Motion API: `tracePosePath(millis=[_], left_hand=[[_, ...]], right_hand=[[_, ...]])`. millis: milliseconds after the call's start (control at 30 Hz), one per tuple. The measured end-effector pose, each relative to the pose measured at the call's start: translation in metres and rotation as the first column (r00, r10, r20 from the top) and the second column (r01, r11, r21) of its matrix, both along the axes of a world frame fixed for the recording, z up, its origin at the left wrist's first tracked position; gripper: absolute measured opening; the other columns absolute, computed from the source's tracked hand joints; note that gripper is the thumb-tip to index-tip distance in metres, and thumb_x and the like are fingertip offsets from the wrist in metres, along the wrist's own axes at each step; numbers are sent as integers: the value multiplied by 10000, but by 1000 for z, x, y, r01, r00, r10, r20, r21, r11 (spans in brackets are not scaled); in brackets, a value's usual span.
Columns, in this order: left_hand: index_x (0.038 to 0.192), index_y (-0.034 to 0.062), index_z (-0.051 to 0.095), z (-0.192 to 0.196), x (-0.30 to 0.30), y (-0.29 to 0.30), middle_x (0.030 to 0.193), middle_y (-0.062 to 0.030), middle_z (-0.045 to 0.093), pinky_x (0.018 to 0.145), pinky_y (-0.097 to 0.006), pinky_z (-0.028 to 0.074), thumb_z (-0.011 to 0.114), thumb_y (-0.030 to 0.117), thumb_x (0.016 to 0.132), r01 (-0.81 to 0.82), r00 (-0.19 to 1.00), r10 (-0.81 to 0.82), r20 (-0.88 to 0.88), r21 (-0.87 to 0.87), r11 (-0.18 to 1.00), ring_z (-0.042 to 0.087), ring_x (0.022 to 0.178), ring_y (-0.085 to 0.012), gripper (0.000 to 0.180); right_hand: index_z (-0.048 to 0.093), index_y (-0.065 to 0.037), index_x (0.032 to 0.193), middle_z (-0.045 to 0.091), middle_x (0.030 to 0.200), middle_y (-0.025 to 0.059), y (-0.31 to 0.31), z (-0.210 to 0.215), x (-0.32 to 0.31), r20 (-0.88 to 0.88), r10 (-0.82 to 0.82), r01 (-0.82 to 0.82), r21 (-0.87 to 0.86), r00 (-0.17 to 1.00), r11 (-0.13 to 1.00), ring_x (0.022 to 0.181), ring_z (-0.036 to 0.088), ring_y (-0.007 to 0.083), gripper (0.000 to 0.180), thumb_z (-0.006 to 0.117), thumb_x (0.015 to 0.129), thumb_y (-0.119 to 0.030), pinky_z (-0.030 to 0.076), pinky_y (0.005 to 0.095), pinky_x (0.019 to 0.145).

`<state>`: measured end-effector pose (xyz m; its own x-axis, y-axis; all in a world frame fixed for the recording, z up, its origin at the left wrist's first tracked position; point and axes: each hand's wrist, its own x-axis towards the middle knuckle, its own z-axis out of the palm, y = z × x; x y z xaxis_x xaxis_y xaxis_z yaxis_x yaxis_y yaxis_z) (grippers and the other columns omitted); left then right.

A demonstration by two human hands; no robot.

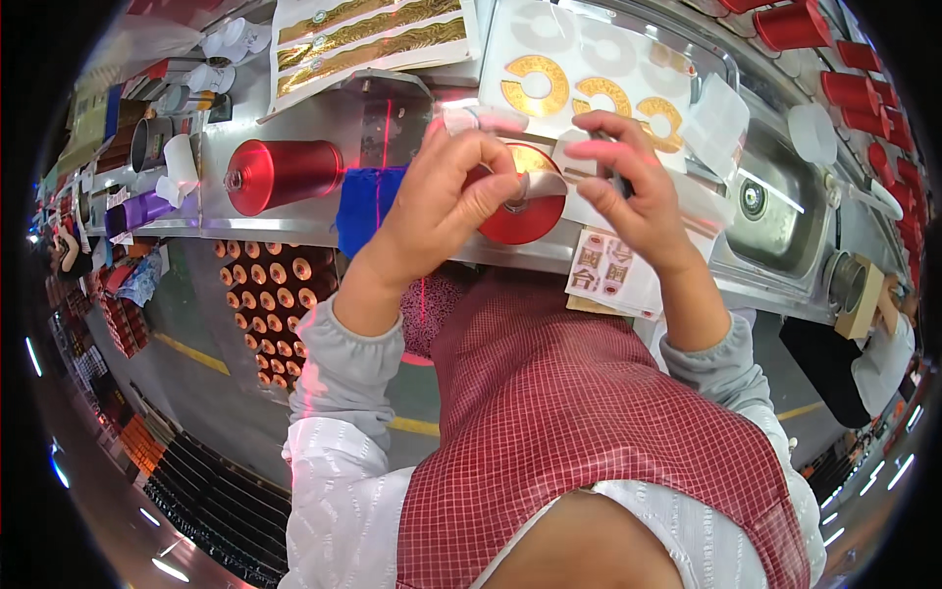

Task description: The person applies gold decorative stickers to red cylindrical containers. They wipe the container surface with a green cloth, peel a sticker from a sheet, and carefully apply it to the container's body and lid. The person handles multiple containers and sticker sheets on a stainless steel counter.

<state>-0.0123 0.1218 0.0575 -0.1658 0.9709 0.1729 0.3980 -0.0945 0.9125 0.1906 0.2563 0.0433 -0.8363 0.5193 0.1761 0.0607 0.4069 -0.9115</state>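
A glossy red bottle (515, 230) stands at the counter's front edge in front of me, seen from above, with a gold decal (531, 158) on its sloping shoulder. Over its left side, my left hand (446, 191) is closed in a pinch, thumb against forefinger; a whitish, filmy piece (546, 184) shows beside the fingertips, and whether it is held is unclear. One left finger has a pale wrap. My right hand (633, 187) hovers right of the bottle, fingers curled but apart. Just beyond both hands lies a white sheet with C-shaped gold decals (535, 86).
Another red bottle (287, 175) lies on its side at left, near a blue cloth (365, 209). Gold-striped sheets (373, 44) lie behind. A steel sink (775, 211) is at right, beside a printed sheet (613, 270). Several copper-topped bottles (270, 299) stand below the counter.
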Motion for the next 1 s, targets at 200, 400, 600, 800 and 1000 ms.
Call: tracePosePath(millis=[200, 400, 600, 800, 1000], left_hand=[[921, 31, 567, 4, -13, 22, 882, -42, 588, 780, -278, 452, 603, 167, 932, 70, 932, -14, 363, -143, 987, 547, 844, -140, 140], [992, 17, 540, 32, -21, 39, 939, -23, 579, 770, -238, 480, 564, 139, 965, 149, 795, -59, 604, -100, 984, 561, 870, -83, 127], [985, 15, 555, 68, -24, 27, 967, -16, 573, 819, -233, 445, 561, 72, 942, -129, 844, 133, 520, -44, 991, 541, 899, -79, 71], [942, 50, 498, 92, -37, -33, 962, -104, 621, 1041, -392, 385, 513, 106, 970, -370, 826, 367, 427, -79, 925, 602, 959, -183, 65], [973, 50, 519, 112, -43, -70, 1047, -129, 630, 1014, -389, 401, 562, 130, 959, -462, 789, 401, 466, 19, 887, 617, 958, -187, 92]], right_hand=[[585, -42, 1242, 502, 1263, 124, 6, -21, 13, 81, 17, -1, -200, 997, 980, 1138, 516, 233, 427, 666, 895, -278, 430, 331, 944], [449, -43, 1384, 482, 1322, 183, 7, -31, 17, 151, 171, -145, -165, 974, 975, 1215, 482, 310, 738, 749, 797, -375, 419, 382, 993], [560, -75, 1201, 526, 1234, 175, -4, -5, -18, 40, 133, -139, 237, 990, 961, 1138, 522, 360, 616, 811, 688, -304, 464, 413, 917], [582, -108, 968, 532, 1120, 78, -31, 7, -37, 105, 69, -105, 397, 992, 912, 1137, 504, 316, 356, 760, 704, -268, 485, 475, 774], [579, -77, 919, 562, 1080, 115, -23, -3, -43, -17, 70, -58, 388, 997, 920, 1084, 526, 341, 318, 756, 714, -244, 484, 449, 798]])
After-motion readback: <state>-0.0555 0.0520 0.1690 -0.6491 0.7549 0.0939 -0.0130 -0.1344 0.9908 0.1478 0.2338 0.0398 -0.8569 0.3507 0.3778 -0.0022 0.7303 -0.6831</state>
